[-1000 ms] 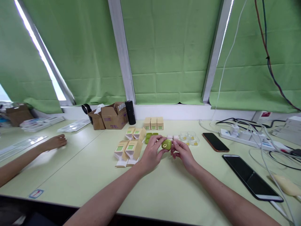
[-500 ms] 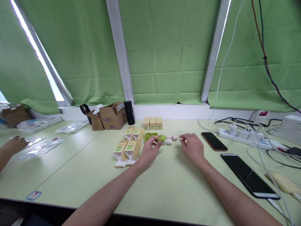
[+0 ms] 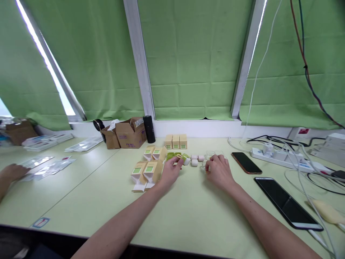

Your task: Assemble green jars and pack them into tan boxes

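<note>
My left hand pinches a small green-and-white case with a pale loop, tilted just above the table. My right hand is closed at the fingertips around the edge of a small clear plastic cup, partly hidden by the fingers. More clear cups stand behind that hand. Between my hands lie several small white rounded pieces. Several green pieces sit beyond my left hand.
Opened small cartons lie left of my left hand; closed ones stand behind. Two phones and a power strip with cables are at right. A cardboard box stands back left. Another person's hand rests far left.
The green-and-white case has turned, showing more of its white end. My right hand has shifted slightly down, and a clear cup now shows at its fingertips. The other person's hand has moved down and left.
</note>
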`<state>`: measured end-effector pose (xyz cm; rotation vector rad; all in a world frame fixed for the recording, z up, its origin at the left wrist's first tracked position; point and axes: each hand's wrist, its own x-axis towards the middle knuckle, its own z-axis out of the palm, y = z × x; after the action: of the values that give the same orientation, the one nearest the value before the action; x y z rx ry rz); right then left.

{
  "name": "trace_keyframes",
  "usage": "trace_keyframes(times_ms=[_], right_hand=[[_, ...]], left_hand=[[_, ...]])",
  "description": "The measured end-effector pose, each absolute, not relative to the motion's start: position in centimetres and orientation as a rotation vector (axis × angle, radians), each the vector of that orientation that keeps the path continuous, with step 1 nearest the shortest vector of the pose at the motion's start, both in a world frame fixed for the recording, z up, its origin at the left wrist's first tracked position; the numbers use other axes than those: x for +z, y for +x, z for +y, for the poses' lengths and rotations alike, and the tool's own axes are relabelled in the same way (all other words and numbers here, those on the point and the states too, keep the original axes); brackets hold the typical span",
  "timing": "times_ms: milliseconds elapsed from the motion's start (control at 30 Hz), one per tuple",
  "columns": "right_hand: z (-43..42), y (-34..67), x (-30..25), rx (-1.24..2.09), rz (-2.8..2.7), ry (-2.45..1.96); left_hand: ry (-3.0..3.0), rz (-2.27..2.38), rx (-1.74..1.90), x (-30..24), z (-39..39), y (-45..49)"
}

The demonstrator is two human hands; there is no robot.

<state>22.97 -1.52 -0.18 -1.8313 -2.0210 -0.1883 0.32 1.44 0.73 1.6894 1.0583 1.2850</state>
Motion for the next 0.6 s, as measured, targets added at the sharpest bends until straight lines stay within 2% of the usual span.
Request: trace_keyframes(times_ms=[333, 600], right_hand=[[-2.3, 21.2, 0.1, 0.205, -2.002, -1.745], [-1.7, 21.7, -1.4, 0.286, -1.910, -1.661]], left_hand=[[1.682, 1.045, 1.325, 0.6, 1.8, 0.2], [1.678, 1.028, 1.348, 0.8, 1.7, 0.3]])
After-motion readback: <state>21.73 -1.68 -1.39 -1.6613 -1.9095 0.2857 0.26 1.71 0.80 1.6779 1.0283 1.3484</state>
